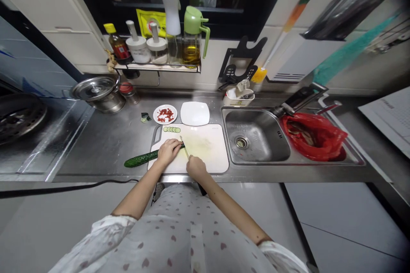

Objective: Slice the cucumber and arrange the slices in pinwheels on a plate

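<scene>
A long green cucumber (141, 160) lies slantwise over the left edge of the white cutting board (214, 149). My left hand (169, 152) is closed around it near its right end. In my right hand (196, 168) is the handle of a knife (185, 147), its blade standing right at the cucumber's end. Several round cucumber slices (172, 129) lie in a row at the board's upper left. Behind the board are a plate of chopped red pieces (165, 114) and a square white plate (194, 113).
Right of the board is a steel sink (256, 136), with a red plastic bag (314, 136) beside it. A lidded pot (99, 94) and a jar (130, 93) stand at the back left. Cucumber scraps (145, 117) lie on the counter. Above hangs a rack (156, 67) of bottles.
</scene>
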The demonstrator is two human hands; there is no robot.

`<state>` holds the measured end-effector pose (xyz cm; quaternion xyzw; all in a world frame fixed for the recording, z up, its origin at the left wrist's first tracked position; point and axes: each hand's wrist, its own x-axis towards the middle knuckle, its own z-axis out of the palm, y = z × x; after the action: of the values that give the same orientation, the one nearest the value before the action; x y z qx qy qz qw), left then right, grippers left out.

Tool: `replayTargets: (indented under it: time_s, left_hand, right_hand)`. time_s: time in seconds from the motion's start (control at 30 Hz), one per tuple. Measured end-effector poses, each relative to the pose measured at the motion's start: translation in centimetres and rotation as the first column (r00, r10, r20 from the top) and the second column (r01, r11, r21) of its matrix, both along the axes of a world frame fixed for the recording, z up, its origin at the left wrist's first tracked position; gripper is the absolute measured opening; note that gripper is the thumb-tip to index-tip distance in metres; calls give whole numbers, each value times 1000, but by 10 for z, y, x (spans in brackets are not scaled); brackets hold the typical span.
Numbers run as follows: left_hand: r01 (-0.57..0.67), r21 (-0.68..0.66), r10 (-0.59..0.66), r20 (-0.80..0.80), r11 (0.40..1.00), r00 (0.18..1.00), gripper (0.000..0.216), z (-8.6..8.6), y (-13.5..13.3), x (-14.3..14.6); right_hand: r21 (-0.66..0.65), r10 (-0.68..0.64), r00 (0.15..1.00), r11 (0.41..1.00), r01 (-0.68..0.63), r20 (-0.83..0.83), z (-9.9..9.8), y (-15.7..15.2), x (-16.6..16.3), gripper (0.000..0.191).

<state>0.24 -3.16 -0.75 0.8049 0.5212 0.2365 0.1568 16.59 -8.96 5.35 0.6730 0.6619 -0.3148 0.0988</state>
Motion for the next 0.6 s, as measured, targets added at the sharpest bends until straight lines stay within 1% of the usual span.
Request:
replayTargets:
  time_s: [0.13,0.43,0.6]
  left_hand:
    - [-1,2,1,0,1000,1000,27,-1,0,0]
    - [-24,-21,24,6,1000,1000,27,1,0,2]
    - [-17,-29,17,9,999,1000,27,1,0,1]
  right_hand:
    - [0,7,1000,1000,-7,5,1,-6,2,29]
    - [12,20,1000,1000,-20,24,0,-36,15,28]
    - [23,13,1000,1000,-14,27,-2,-36,12,29]
